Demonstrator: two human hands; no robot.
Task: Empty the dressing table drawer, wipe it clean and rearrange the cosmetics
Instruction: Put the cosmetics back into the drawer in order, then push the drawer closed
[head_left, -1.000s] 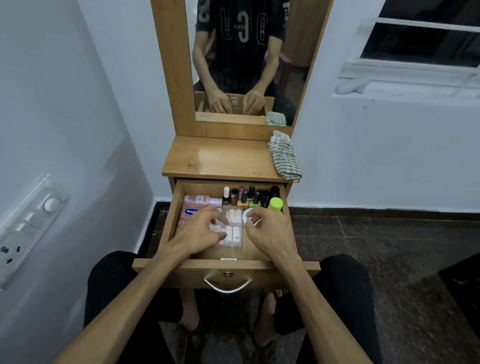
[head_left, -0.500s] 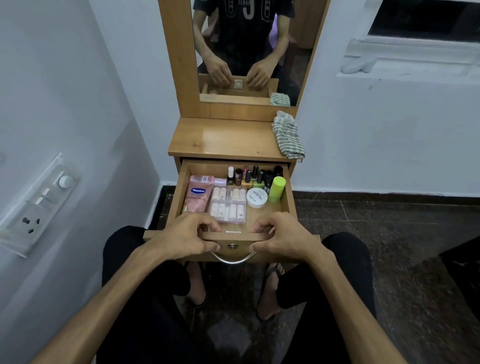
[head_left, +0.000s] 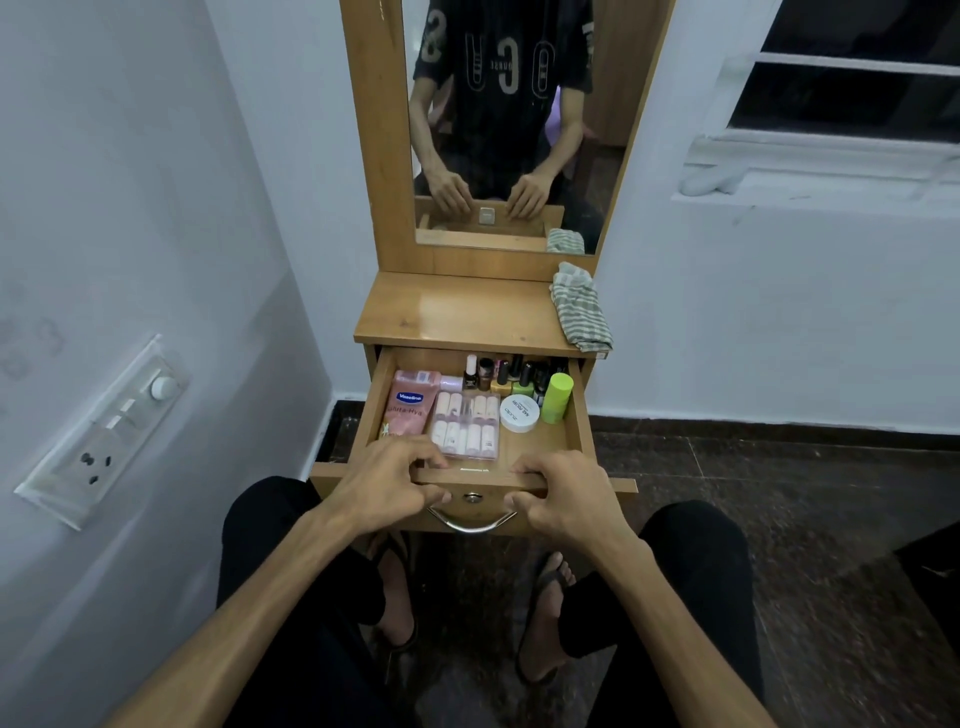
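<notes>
Drawer (head_left: 581, 415), pulled open under the wooden surface (head_left: 457, 317), is holding: pink tube (head_left: 410, 408) reading "Vaseline", lying flat at the left; clear case of small pale tubes (head_left: 466, 425) beside it; white round jar (head_left: 519, 413), lid print too small to read; green bottle (head_left: 556, 397) leaning at the right; row of nail polish bottles (head_left: 506, 375) standing along the back. I am curling my left hand (head_left: 387, 486) and right hand (head_left: 563, 493) closed over the drawer's front edge, fingers on top, thumbs underneath, either side of the metal handle (head_left: 471, 525). Striped cloth (head_left: 579, 307) is lying on the surface's right edge.
</notes>
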